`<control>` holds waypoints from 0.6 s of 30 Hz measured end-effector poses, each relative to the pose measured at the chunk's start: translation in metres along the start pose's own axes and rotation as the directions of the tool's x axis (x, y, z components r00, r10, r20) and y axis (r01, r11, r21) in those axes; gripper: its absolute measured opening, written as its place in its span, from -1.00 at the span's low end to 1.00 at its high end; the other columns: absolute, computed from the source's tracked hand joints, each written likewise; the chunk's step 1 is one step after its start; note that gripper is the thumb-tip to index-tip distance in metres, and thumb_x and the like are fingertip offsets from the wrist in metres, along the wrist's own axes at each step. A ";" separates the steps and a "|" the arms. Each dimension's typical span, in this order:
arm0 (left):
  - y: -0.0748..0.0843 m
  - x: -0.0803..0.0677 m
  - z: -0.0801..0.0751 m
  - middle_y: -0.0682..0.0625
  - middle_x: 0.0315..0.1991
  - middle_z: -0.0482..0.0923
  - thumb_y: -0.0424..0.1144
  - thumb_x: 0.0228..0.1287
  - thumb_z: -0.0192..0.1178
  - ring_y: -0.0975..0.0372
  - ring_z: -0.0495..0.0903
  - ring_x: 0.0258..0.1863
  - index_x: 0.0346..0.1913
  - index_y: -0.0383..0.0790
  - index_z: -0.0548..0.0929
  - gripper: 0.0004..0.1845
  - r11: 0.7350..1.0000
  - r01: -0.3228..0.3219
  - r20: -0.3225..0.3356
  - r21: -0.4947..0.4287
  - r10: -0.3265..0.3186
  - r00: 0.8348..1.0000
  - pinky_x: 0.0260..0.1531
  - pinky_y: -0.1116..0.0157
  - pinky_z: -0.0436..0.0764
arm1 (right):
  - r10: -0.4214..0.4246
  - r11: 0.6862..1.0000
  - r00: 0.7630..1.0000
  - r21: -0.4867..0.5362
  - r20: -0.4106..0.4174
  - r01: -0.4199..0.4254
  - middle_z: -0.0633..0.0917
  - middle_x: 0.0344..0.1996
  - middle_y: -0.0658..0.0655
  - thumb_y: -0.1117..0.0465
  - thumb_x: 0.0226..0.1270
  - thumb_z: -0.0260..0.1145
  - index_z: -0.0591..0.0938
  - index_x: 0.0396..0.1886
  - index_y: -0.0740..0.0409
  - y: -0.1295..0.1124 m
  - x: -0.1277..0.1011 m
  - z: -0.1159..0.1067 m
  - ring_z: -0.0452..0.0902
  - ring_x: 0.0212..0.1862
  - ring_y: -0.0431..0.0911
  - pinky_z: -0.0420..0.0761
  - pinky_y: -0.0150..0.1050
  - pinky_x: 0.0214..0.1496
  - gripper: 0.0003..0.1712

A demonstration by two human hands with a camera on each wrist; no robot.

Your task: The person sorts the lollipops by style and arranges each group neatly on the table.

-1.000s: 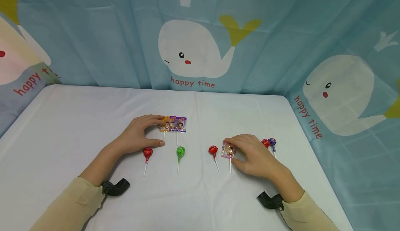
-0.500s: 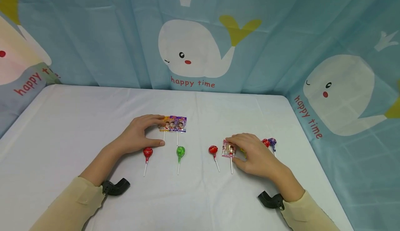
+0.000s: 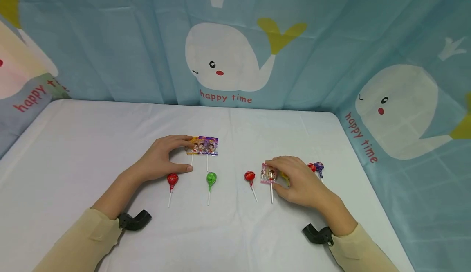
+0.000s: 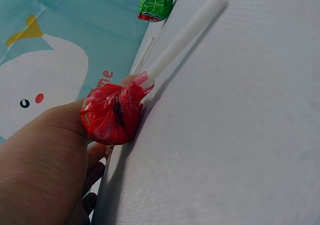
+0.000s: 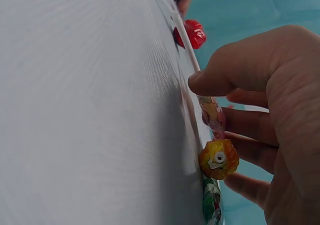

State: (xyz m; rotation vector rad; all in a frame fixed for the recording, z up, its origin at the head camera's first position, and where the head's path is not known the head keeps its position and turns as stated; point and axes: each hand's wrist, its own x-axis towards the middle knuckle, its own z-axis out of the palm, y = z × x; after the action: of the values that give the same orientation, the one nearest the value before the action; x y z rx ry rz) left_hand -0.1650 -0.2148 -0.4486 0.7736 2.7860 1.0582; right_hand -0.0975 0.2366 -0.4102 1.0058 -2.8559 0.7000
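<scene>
My left hand [image 3: 162, 159] rests on the table, its fingertips over the left edge of a flat yellow-wrapped lollipop [image 3: 195, 146] and its thumb near the stick. Beside that lie flat purple-wrapped lollipops [image 3: 211, 145]. Just below the thumb is a round red lollipop [image 3: 172, 180], large in the left wrist view with its stick pointing away. My right hand [image 3: 299, 184] holds a flat pink-wrapped lollipop [image 3: 265, 173] between thumb and fingers, its white stick towards me. A round yellow lollipop [image 5: 219, 158] lies under the curve of that hand, partly hidden in the head view.
A green lollipop [image 3: 211, 178] and another red lollipop [image 3: 250, 176] lie between the hands. Beyond the right hand are a red lollipop [image 3: 311, 167] and a purple lollipop [image 3: 319, 167]. A blue whale-print curtain [image 3: 147, 59] borders the white tabletop [image 3: 206, 235].
My right hand has shifted the pink-wrapped lollipop very slightly right and away from me, and more of the yellow lollipop shows. The left hand stays in place.
</scene>
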 end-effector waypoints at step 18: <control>0.000 -0.001 -0.001 -0.07 0.52 0.53 0.06 0.15 0.69 -0.11 0.36 0.56 0.35 -0.03 0.74 -0.30 0.999 -0.041 -0.024 -0.010 0.041 0.999 0.52 -0.37 0.21 | -0.003 0.999 0.998 0.048 -0.064 0.006 0.70 0.33 -0.01 0.23 0.31 0.54 0.67 0.42 0.09 0.001 0.009 -0.003 0.56 0.41 0.03 0.48 0.18 0.52 -0.35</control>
State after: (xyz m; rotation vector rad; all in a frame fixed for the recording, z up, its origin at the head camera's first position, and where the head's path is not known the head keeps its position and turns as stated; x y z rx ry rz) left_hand -0.1645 -0.2155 -0.4476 0.8258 2.7934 1.0950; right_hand -0.1054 0.2330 -0.4062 0.9771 -2.7936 0.7894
